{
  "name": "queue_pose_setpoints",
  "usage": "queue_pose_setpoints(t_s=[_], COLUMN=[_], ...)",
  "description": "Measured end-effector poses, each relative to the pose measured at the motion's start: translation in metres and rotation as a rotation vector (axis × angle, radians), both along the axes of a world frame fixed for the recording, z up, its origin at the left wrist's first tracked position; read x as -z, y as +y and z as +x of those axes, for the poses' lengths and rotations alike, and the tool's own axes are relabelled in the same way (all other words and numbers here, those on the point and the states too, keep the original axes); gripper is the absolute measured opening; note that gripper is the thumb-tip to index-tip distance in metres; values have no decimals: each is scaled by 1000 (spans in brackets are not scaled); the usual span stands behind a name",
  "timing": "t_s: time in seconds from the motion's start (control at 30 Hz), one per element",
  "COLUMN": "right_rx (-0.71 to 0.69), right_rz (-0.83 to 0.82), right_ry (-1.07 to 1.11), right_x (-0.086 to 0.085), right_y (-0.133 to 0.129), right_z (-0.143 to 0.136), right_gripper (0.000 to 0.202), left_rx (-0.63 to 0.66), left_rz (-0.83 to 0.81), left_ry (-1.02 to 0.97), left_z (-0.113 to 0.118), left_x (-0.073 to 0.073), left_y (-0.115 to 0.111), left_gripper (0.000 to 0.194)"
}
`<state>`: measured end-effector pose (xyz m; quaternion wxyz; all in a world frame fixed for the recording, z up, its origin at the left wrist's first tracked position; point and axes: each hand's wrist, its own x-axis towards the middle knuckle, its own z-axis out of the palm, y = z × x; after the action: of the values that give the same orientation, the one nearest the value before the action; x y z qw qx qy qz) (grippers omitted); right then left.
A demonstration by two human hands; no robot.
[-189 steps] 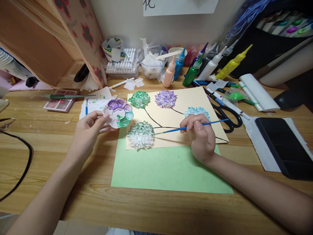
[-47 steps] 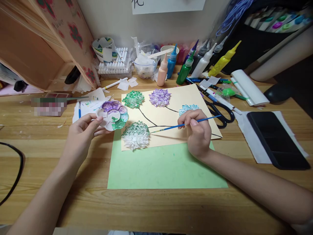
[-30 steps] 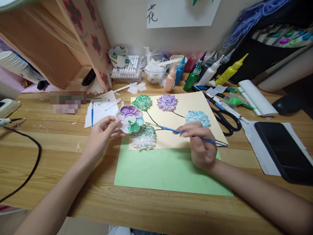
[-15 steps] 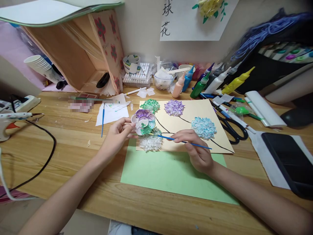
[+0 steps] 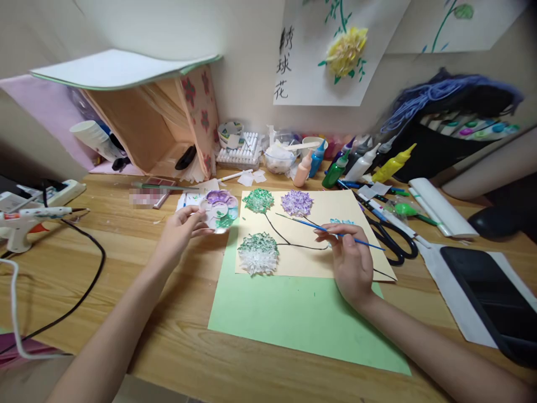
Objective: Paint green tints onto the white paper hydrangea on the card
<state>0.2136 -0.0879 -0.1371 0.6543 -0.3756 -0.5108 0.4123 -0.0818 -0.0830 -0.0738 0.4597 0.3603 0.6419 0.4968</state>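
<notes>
My left hand [image 5: 184, 228] pinches the edge of a paint palette [image 5: 221, 210] with purple, blue and green paint in its wells, left of the cream card. In my right hand [image 5: 351, 260] is a thin blue paintbrush [image 5: 315, 225], its tip over the card's upper middle. The cream card [image 5: 302, 263] bears a green paper flower [image 5: 258, 200], a purple flower [image 5: 297, 202] and a half-green, half-white flower [image 5: 259, 253], joined by drawn black stems. My right hand mostly hides a blue flower [image 5: 342, 221]. Light green paper [image 5: 302, 324] lies under the card.
Black-handled scissors [image 5: 392, 240] and a phone [image 5: 490, 296] lie at the right. Paint bottles [image 5: 335, 170] stand along the back, near a bowl [image 5: 280, 159]. A glue gun [image 5: 25, 221] and its cable are at the left. A pink box [image 5: 197, 120] stands at the back left.
My left hand has moved the palette left, off the half-green flower. My right hand has lifted the brush from the palette and now holds it over the card. The view has tilted up.
</notes>
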Motion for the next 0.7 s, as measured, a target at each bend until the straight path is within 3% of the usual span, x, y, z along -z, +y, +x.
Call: queue_pose_setpoints(t_s=[0.17,0.27,0.37,0.5,0.53,0.6,0.7], right_rx=[4,11,36,48,49,49,59], right_rz=[-30,-18,-7,-5,-3,8,29], right_ry=[17,12,34,41,46,50,33], right_x=[1,2,3,5,5,5,5], right_y=[4,2,1,2,2,3,2], right_z=[0,0,0,0,0,-1,-1], right_gripper=[22,23,22,22,22,22,22], left_rx=[-3,15,-8,-69,-32,37,181], left_rz=[-138,-201,-187,-39,-5,2,-55], left_ry=[127,240,374,648,702,718,649], left_z=[-39,-48,-49,-34,-26,-8,20], left_x=[6,11,2,-19,-21,-18,0], left_y=[0,-4,-9,-11,-9,2,26], left_gripper=[30,27,27,23,21,20,17])
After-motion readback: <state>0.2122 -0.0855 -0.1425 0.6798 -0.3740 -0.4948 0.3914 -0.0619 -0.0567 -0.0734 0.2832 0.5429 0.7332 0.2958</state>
